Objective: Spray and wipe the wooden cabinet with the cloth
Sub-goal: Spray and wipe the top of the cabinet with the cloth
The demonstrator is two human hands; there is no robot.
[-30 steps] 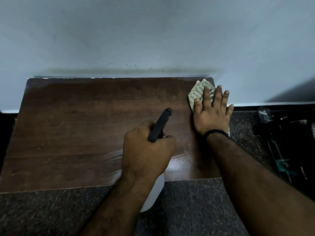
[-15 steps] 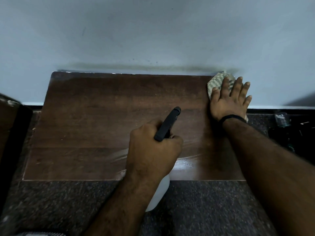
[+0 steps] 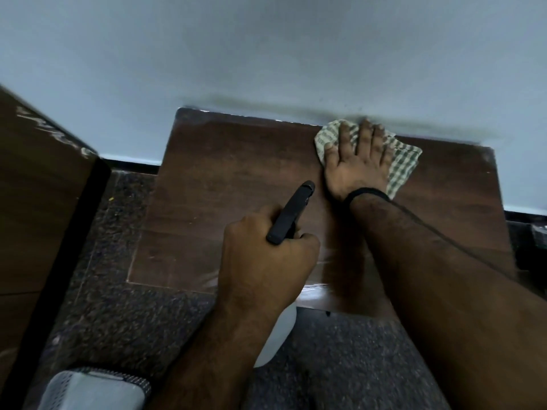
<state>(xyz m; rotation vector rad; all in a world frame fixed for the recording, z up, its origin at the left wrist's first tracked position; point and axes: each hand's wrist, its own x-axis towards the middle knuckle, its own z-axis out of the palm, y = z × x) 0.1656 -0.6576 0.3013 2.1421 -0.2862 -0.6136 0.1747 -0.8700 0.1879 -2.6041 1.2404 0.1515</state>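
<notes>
The dark wooden cabinet top [image 3: 236,179] stands against a pale wall. My right hand [image 3: 356,164] lies flat, fingers spread, pressing a green-and-white checked cloth [image 3: 404,167] onto the back of the top, close to the wall. My left hand [image 3: 266,264] is closed around a spray bottle [image 3: 291,216] with a black trigger head that points toward the cabinet; its white body [image 3: 276,338] shows below my wrist. A wet, shiny streak [image 3: 322,260] runs across the wood near the front edge.
Another brown wooden piece of furniture [image 3: 38,187] stands at the left. Dark speckled stone floor [image 3: 118,306] surrounds the cabinet. A grey shoe tip [image 3: 91,392] shows at the bottom left. Dark items [image 3: 537,232] lie at the right edge.
My right hand has slid the cloth leftward along the back edge, from the right corner toward the middle. The view has shifted left. My left hand still grips the spray bottle.
</notes>
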